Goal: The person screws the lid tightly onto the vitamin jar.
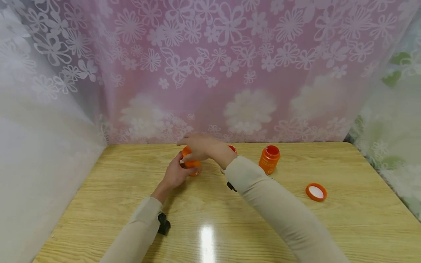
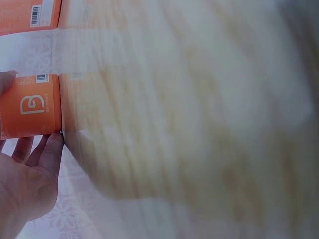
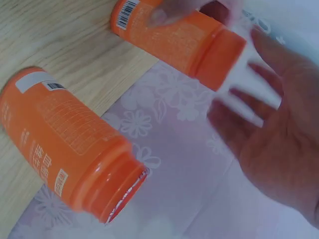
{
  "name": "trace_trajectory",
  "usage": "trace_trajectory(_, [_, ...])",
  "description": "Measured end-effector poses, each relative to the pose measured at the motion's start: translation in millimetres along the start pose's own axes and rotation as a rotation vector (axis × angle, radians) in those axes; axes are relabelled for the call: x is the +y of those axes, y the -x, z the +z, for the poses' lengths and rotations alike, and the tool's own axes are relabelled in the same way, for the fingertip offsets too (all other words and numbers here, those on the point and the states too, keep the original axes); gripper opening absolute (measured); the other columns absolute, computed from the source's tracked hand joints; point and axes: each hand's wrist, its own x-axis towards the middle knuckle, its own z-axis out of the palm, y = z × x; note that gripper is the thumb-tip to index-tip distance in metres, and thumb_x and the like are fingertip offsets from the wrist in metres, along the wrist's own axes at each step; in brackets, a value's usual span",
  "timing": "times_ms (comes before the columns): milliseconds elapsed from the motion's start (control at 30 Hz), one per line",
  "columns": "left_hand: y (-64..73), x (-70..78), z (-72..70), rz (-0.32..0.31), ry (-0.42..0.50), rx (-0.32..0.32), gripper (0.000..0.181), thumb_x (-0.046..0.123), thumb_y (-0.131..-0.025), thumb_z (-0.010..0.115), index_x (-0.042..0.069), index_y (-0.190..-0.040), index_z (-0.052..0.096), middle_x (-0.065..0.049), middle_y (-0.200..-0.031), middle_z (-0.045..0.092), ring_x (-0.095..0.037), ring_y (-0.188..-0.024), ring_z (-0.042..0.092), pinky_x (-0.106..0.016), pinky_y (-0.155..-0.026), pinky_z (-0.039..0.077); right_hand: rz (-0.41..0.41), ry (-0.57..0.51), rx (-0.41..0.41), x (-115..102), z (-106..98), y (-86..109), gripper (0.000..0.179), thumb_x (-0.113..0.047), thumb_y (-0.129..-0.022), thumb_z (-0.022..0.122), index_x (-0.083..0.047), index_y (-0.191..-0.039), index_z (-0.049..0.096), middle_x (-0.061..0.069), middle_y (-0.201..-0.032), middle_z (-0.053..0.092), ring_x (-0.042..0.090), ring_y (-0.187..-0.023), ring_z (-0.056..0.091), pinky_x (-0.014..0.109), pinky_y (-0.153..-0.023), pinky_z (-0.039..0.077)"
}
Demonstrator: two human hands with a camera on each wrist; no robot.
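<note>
On the left of the group, my left hand (image 1: 175, 172) grips an orange bottle (image 3: 167, 42) round its body; in the left wrist view its label (image 2: 32, 104) shows a white logo. An orange lid (image 3: 222, 59) sits on that bottle. My right hand (image 1: 200, 146) is over the lid. In the right wrist view its fingers are spread and somewhat blurred, a small gap away from the lid. Beside the held bottle stands a second orange bottle (image 3: 75, 139) with an uncovered mouth, mostly hidden by my right forearm in the head view.
A third orange bottle (image 1: 269, 159), its mouth uncovered, stands further right near the table's back edge. An orange lid (image 1: 316, 192) lies with its white inside up on the wooden table (image 1: 108, 204). A flowered curtain (image 1: 230, 91) hangs behind.
</note>
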Motion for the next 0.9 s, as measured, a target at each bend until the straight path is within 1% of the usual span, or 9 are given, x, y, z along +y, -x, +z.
trace_trajectory(67, [-0.2, 0.3, -0.6, -0.001, -0.025, 0.014, 0.057, 0.022, -0.084, 0.076, 0.011, -0.132, 0.047, -0.009, -0.123, 0.053, -0.025, -0.104, 0.062, -0.035, -0.08, 0.054, -0.066, -0.052, -0.02, 3, -1, -1.1, 0.047, -0.028, -0.095, 0.061, -0.022, -0.14, 0.05, 0.0, -0.142, 0.045, 0.021, -0.127, 0.043, 0.039, -0.101, 0.04])
trace_trajectory(133, [-0.6, 0.1, -0.7, 0.001, -0.044, 0.02, 0.055, 0.023, -0.084, 0.076, 0.009, -0.13, 0.048, -0.009, -0.121, 0.051, -0.025, -0.103, 0.062, -0.035, -0.08, 0.054, -0.095, -0.085, -0.032, 5, -1, -2.0, 0.042, -0.019, -0.094, 0.063, -0.019, -0.135, 0.055, 0.0, -0.135, 0.052, 0.019, -0.12, 0.049, 0.036, -0.098, 0.042])
trace_trajectory(300, [2.5, 5.5, -0.2, 0.003, -0.017, 0.002, 0.058, 0.019, -0.084, 0.075, 0.012, -0.134, 0.047, -0.01, -0.123, 0.051, -0.027, -0.106, 0.062, -0.036, -0.081, 0.054, -0.005, -0.054, 0.037, -3, 1, -2.3, 0.032, -0.022, -0.091, 0.066, -0.014, -0.121, 0.065, -0.001, -0.11, 0.063, 0.017, -0.092, 0.058, 0.03, -0.08, 0.049])
trace_trajectory(400, [2.5, 5.8, 0.7, -0.002, 0.006, 0.004, 0.06, 0.016, -0.084, 0.076, 0.015, -0.136, 0.047, -0.009, -0.125, 0.052, -0.028, -0.107, 0.062, -0.037, -0.081, 0.054, 0.064, -0.001, 0.069, -11, 2, -2.6, 0.02, -0.023, -0.089, 0.066, -0.012, -0.106, 0.066, -0.002, -0.091, 0.062, 0.016, -0.077, 0.056, 0.028, -0.067, 0.048])
trace_trajectory(500, [0.2, 1.0, 1.9, 0.003, 0.012, 0.008, 0.061, 0.017, -0.083, 0.076, 0.016, -0.136, 0.047, -0.008, -0.125, 0.053, -0.027, -0.106, 0.062, -0.037, -0.081, 0.054, 0.114, 0.028, 0.067, -16, 2, -2.7, 0.013, -0.022, -0.089, 0.065, -0.012, -0.097, 0.063, -0.002, -0.083, 0.057, 0.016, -0.072, 0.055, 0.03, -0.062, 0.047])
trace_trajectory(633, [1.0, 0.7, 1.9, 0.002, 0.006, 0.003, 0.06, 0.018, -0.084, 0.076, 0.016, -0.136, 0.046, -0.009, -0.124, 0.056, -0.026, -0.105, 0.062, -0.037, -0.081, 0.054, 0.113, -0.013, 0.051, -15, 3, -1.1, 0.023, -0.025, -0.091, 0.064, -0.012, -0.11, 0.063, 0.0, -0.097, 0.062, 0.018, -0.081, 0.059, 0.032, -0.067, 0.05])
trace_trajectory(700, [1.5, 0.6, 1.7, 0.0, 0.006, -0.001, 0.059, 0.017, -0.084, 0.075, 0.014, -0.135, 0.047, -0.01, -0.124, 0.055, -0.027, -0.107, 0.062, -0.037, -0.081, 0.054, 0.085, -0.036, 0.028, -12, 2, 0.0, 0.038, -0.028, -0.091, 0.065, -0.014, -0.126, 0.059, 0.001, -0.116, 0.061, 0.019, -0.097, 0.059, 0.033, -0.08, 0.05])
trace_trajectory(800, [1.5, 0.1, 1.5, -0.001, -0.009, 0.001, 0.058, 0.017, -0.085, 0.075, 0.011, -0.134, 0.046, -0.011, -0.124, 0.052, -0.027, -0.109, 0.061, -0.037, -0.082, 0.053, 0.017, -0.061, -0.016, -8, 0, 0.9, 0.053, -0.028, -0.093, 0.064, -0.018, -0.142, 0.046, 0.003, -0.141, 0.046, 0.021, -0.125, 0.047, 0.036, -0.1, 0.04])
trace_trajectory(900, [0.9, 0.1, 1.8, -0.001, -0.029, 0.013, 0.057, 0.018, -0.085, 0.075, 0.01, -0.133, 0.046, -0.01, -0.124, 0.05, -0.027, -0.109, 0.06, -0.036, -0.083, 0.053, -0.045, -0.079, -0.041, -4, -2, 1.2, 0.049, -0.019, -0.094, 0.062, -0.017, -0.141, 0.048, 0.004, -0.142, 0.045, 0.022, -0.129, 0.042, 0.038, -0.105, 0.035])
